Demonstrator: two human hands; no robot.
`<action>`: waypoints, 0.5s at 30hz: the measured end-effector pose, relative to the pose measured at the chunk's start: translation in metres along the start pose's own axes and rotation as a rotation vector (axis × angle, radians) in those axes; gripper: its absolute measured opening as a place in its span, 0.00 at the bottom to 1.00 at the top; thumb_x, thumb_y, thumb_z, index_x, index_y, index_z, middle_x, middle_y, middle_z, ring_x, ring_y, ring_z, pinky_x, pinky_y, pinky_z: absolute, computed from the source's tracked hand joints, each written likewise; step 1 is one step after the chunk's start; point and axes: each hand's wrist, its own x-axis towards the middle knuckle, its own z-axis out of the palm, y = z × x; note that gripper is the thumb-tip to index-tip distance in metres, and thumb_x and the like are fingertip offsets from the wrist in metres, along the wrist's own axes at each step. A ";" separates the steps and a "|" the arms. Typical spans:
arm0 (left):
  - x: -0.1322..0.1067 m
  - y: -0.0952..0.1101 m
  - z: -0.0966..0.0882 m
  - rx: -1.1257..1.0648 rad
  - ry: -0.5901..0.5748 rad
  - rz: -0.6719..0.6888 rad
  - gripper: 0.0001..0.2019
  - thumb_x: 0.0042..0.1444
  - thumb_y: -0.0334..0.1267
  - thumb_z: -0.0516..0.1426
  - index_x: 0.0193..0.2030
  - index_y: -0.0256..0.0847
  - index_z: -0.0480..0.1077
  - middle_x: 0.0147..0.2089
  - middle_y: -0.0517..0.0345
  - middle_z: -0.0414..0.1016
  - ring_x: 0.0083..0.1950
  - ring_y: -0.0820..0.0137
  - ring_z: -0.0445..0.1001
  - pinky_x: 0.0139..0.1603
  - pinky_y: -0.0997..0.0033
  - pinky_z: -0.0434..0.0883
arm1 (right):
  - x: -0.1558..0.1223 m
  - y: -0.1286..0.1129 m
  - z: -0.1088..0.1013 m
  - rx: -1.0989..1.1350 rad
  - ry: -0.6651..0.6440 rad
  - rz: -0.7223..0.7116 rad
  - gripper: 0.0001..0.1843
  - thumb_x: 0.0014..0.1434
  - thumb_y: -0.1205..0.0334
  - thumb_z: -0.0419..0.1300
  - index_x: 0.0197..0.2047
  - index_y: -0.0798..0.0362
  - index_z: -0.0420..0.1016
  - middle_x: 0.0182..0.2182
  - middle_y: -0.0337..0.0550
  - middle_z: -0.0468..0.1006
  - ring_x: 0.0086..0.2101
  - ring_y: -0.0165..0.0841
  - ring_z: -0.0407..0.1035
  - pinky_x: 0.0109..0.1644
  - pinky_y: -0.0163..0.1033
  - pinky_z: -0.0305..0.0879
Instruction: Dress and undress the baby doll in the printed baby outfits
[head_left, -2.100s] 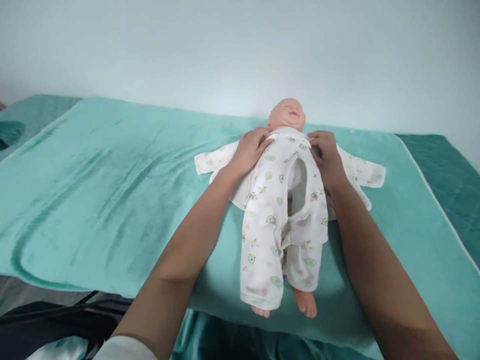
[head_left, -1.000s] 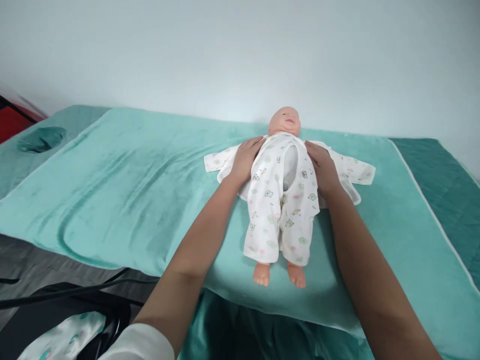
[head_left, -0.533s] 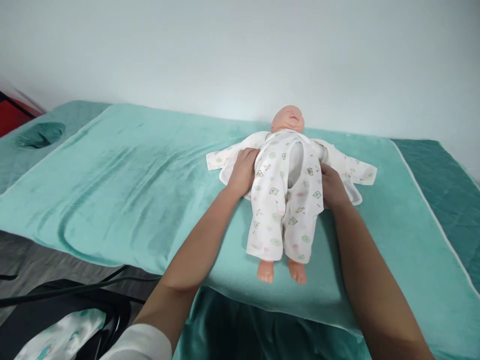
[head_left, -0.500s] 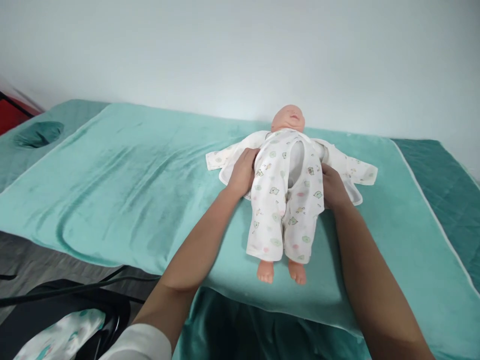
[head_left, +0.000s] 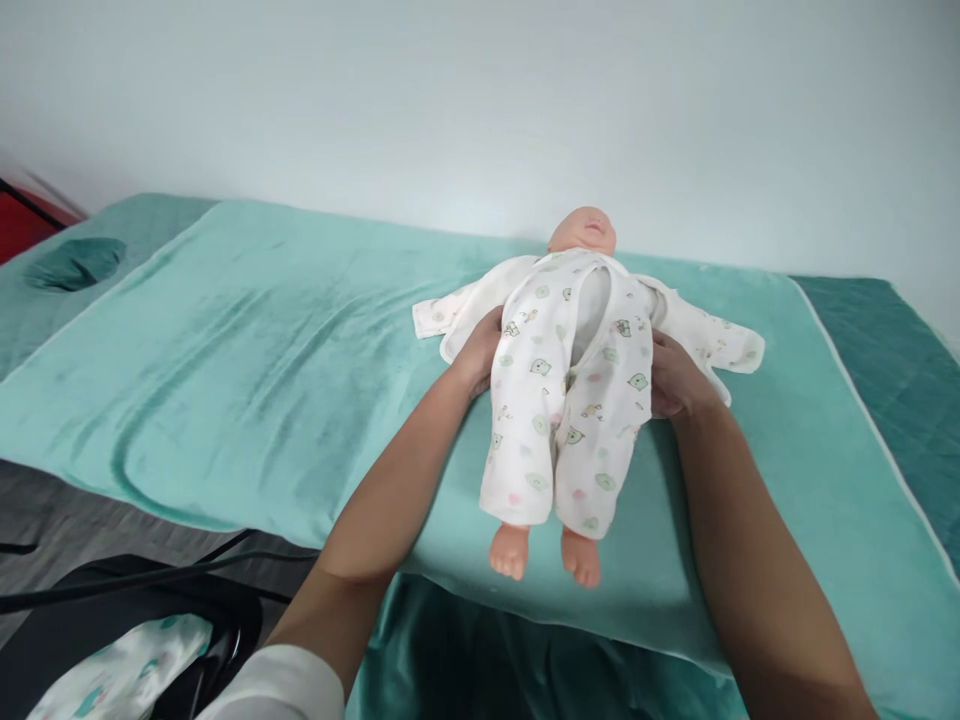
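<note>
Both the left hand (head_left: 486, 352) and right hand (head_left: 673, 378) are placed against the doll (head_left: 544, 340), at its sides; finger closure cannot be told, tips being hidden. It is laid face up, with the green sheet (head_left: 262, 350) spread underneath. Its body is judged light and firm, its clothes (head_left: 525, 470) soft and apt to slide; the trunk is best held from both sides.

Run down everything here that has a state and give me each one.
Doll: on its back, face up
Printed trousers: reaching the chest, front opening gaping
Feet: bare, below the trouser hems
White top: spread to both sides, sleeves out
Left hand: at the trousers' side, fingers partly hidden
Right hand: opposite side, fingers partly hidden
Green cover: spread out, creased
Patterned cloth: crumpled
</note>
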 end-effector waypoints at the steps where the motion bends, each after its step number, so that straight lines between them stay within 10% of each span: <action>1: -0.001 0.000 0.001 -0.011 -0.001 0.002 0.22 0.46 0.54 0.66 0.43 0.42 0.72 0.45 0.51 0.80 0.49 0.57 0.78 0.51 0.57 0.75 | 0.000 0.000 0.002 0.018 0.003 0.000 0.18 0.46 0.49 0.72 0.39 0.45 0.78 0.35 0.45 0.83 0.39 0.50 0.80 0.40 0.55 0.80; 15: 0.002 -0.005 0.007 -0.159 0.026 -0.092 0.26 0.42 0.44 0.70 0.48 0.38 0.74 0.46 0.48 0.82 0.50 0.55 0.81 0.54 0.53 0.78 | 0.006 0.006 0.010 -0.207 0.157 -0.190 0.23 0.49 0.47 0.71 0.45 0.48 0.77 0.43 0.43 0.82 0.47 0.48 0.75 0.54 0.55 0.74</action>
